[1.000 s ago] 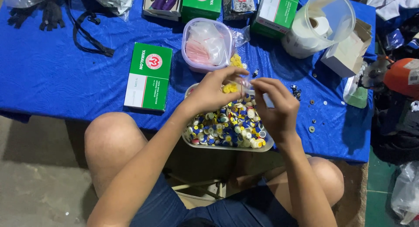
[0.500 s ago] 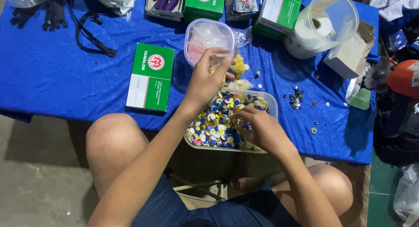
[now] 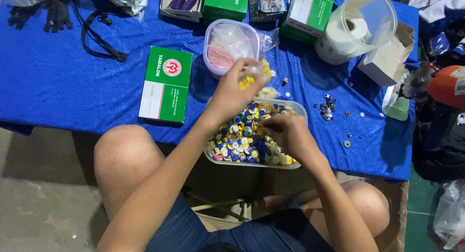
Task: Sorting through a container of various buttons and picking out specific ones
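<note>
- sitting at a table covered with a blue cloth (image 3: 58, 87), the person works over a clear rectangular plastic tray (image 3: 290, 165) full of mixed buttons (image 3: 242, 140) in yellow, blue, white and pink.
- the tray stands at the near edge of the table, just above the bare knees.
- the left hand (image 3: 236, 89) is raised over the far end of the tray; its fingers are pinched around a small clear bag (image 3: 252, 73) with yellow buttons inside.
- the right hand (image 3: 286, 133) is lowered into the tray, fingers curled and touching the buttons; i cannot tell if it grasps one.
- a round clear container (image 3: 231, 46) with pink and white content stands just behind the left hand.
- a green and white box (image 3: 166, 84) lies flat on the cloth, left of the tray and apart from it.
- more green boxes (image 3: 310, 12) stand along the far edge of the table.
- a big clear tub (image 3: 361, 24) holding a white roll lies tilted at the far right, beside a brown carton (image 3: 387, 58).
- small metal parts (image 3: 327, 107) are scattered on the cloth right of the tray.
- black gloves (image 3: 46, 14) and a black strap (image 3: 94, 36) lie at the far left.
</note>
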